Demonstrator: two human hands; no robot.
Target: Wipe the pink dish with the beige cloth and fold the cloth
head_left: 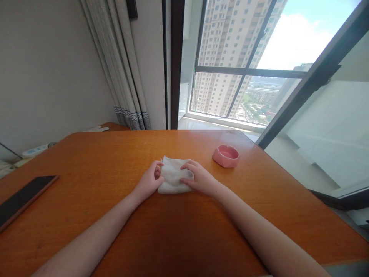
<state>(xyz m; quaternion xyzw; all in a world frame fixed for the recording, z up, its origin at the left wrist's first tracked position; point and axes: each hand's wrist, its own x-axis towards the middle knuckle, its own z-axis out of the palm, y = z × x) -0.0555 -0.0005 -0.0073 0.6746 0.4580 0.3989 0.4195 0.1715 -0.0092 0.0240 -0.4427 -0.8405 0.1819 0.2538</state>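
White, roughly rectangular soft cloth lies flat between both hands, on the glossy orange-brown wooden table. Left hand is at the cloth's left edge, fingers curled, thumb on the near side, narrow gap between; can't tell if the edge is actually pinched. Right hand is on the cloth's right part, thumb and fingers spread moderately, white fabric showing in the gap. Pink, faceted, shallow bowl sits just beyond the right hand and to its right, clear of the fingers. Black flat slab with a brown edge is well left of the left hand, cut off by the view. Past the grip, beyond the table: grey curtain to the left, dark-framed window to the right.
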